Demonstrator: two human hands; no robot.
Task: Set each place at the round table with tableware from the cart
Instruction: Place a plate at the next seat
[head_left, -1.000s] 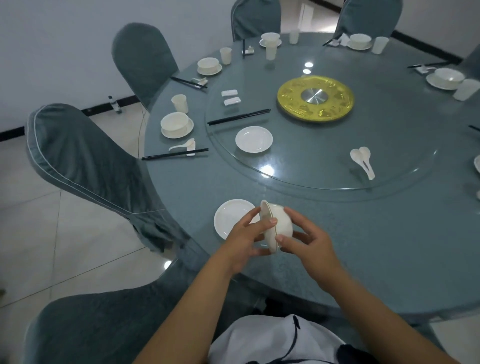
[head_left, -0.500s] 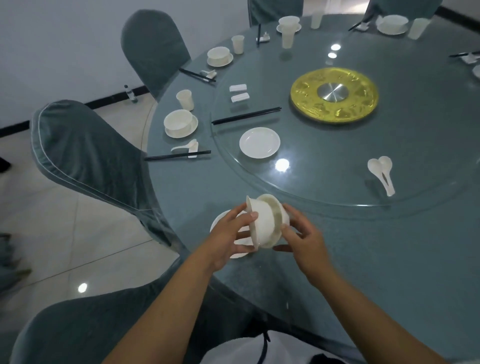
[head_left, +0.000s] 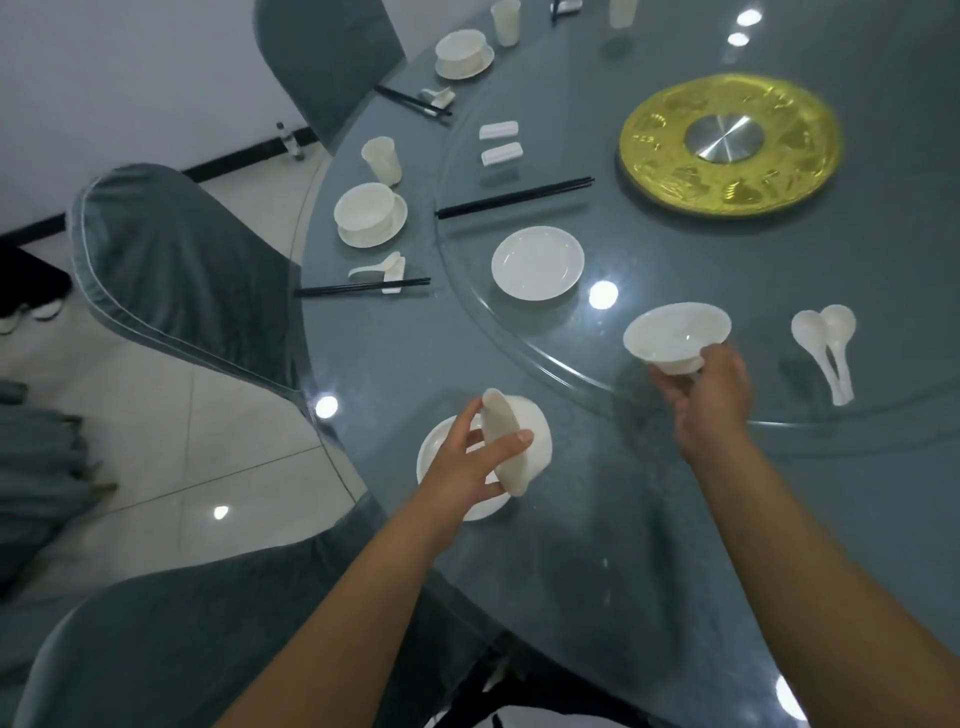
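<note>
The left hand (head_left: 467, 467) reaches in from the near edge of the table (head_left: 597, 545), forearm angled up and to the right, thumb and fingers clamped on the rim of a white bowl (head_left: 511, 441). That bowl is tipped on its side, its mouth facing left, over a small white plate (head_left: 431, 457) that lies just inside the table's near edge; whether the bowl touches the plate is hard to tell, since the hand covers the spot.

The right hand (head_left: 706, 395) is stretched farther out, above the edge of the glass turntable (head_left: 675, 249), palm turned up. Its fingers are curled under the foot of a second bowl (head_left: 675, 335), held upright with its mouth tilted slightly toward the camera, clear of the glass.

On the turntable, a spare plate (head_left: 537, 262) lies left of this bowl and two white spoons (head_left: 828, 343) lie right of it. A gold disc (head_left: 727, 143) sits at the turntable's centre.
</note>
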